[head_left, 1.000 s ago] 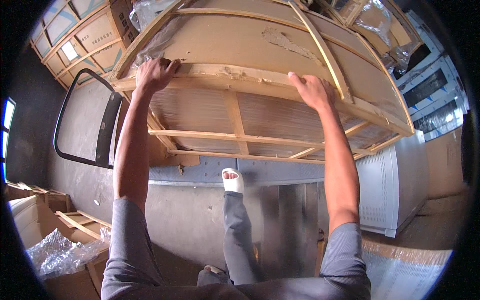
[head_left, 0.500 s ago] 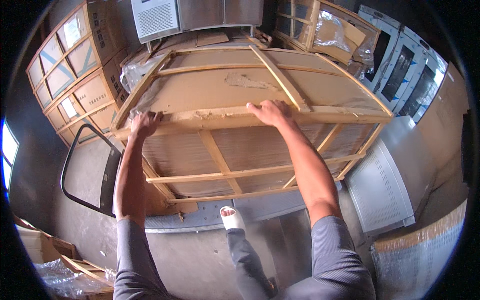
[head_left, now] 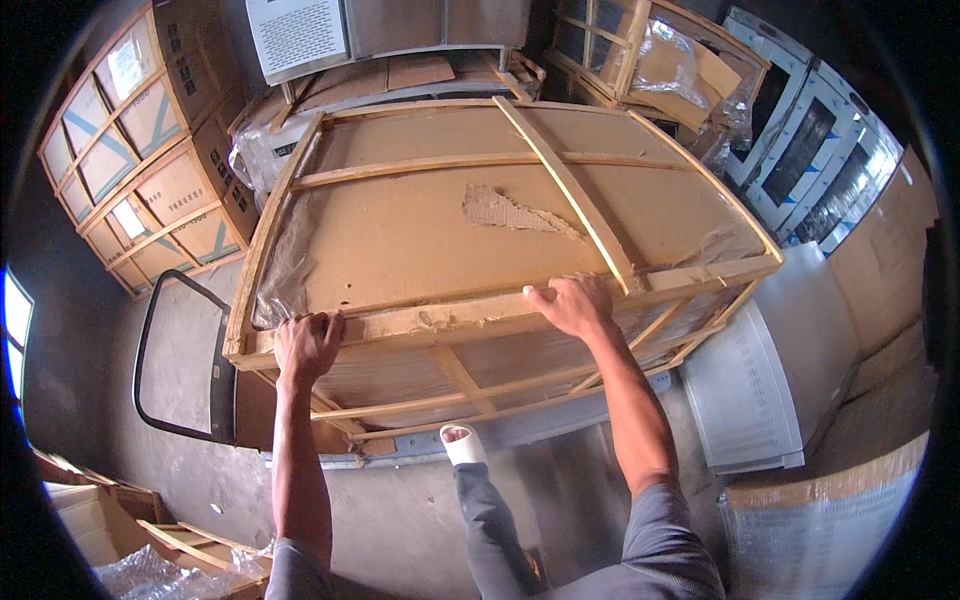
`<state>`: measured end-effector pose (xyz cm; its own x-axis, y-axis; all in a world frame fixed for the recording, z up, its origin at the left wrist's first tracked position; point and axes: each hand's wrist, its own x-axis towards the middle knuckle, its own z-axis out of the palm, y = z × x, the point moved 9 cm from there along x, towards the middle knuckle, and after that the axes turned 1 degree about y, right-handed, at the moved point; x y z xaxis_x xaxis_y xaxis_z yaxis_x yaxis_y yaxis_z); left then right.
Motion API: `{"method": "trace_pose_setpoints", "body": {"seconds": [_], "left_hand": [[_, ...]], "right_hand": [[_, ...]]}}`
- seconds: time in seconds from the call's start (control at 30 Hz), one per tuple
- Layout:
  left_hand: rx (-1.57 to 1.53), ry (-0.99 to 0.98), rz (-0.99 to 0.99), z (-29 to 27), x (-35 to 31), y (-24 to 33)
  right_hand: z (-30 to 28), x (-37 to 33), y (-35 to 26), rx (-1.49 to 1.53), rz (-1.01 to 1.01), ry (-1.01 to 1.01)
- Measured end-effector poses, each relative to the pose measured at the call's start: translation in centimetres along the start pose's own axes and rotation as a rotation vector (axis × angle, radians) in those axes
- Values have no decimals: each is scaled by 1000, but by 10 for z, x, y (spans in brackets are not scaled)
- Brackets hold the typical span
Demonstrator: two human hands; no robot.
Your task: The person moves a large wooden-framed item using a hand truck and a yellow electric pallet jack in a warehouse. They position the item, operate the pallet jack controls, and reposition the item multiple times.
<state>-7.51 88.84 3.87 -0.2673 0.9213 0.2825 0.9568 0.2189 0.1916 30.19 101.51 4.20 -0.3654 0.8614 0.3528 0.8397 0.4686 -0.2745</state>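
A large wooden-slatted crate [head_left: 420,230] with brown cardboard and clear wrap inside its frame fills the middle of the view. My left hand [head_left: 309,345] is closed over the near top rail [head_left: 430,318], close to its left corner, fingers on the upper face. Further right, my right hand [head_left: 575,303] grips the same rail beside a slanting top slat [head_left: 570,190], its thumb pointing left. The cardboard top has a torn patch [head_left: 510,212]. Both undersides of my hands are hidden. My foot in a white sandal [head_left: 462,446] is by the crate's lower front edge.
A black-framed trolley handle [head_left: 140,350] rises at the left, before stacked crated cartons [head_left: 150,150]. A metal cabinet [head_left: 745,360] stands close on the right, a stainless unit [head_left: 395,25] behind. Wood scraps and plastic wrap [head_left: 160,572] lie lower left.
The crate's near top rail is lower in the view and nearer me, showing more top and less front. Both hands moved down with it, still gripping; the right sits slightly further right.
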Motion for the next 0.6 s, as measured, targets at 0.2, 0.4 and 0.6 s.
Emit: {"method": "trace_pose_setpoints", "body": {"seconds": [0.2,0.4,0.6], "left_hand": [[-25,38,7,3,-9,-8],[-42,18,-1,7,-21,-8],[-28,1,63,-3,-38,6]], "right_hand": [[1,-11,0,75,25,9],[-9,-25,-6,181,-25,16],[-15,-25,-7,188,107,-194]]}}
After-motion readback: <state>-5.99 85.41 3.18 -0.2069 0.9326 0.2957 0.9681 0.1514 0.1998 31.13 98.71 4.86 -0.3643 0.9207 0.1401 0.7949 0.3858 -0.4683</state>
